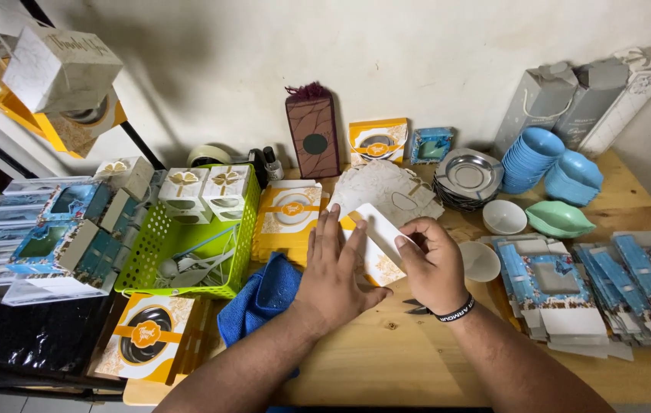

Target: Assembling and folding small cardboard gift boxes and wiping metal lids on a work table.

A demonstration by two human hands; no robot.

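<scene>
A flat white and yellow cardboard box blank [377,239] lies on the wooden table [417,359] in front of me. My left hand [333,271] presses flat on its left part, fingers straight and together. My right hand [434,264], with a black wristband, grips the blank's right edge and bends a flap. Under the blank lies a stack of yellow and white flat boxes [288,214]. A blue cloth [264,294] sits just left of my left wrist.
A green basket [188,252] with white boxes stands left. Blue flat boxes [570,287] are stacked right. Metal plates [469,177], blue bowls [533,157], a white bowl [504,216] and a green dish [559,219] sit at the back right. A brown box [313,138] stands by the wall.
</scene>
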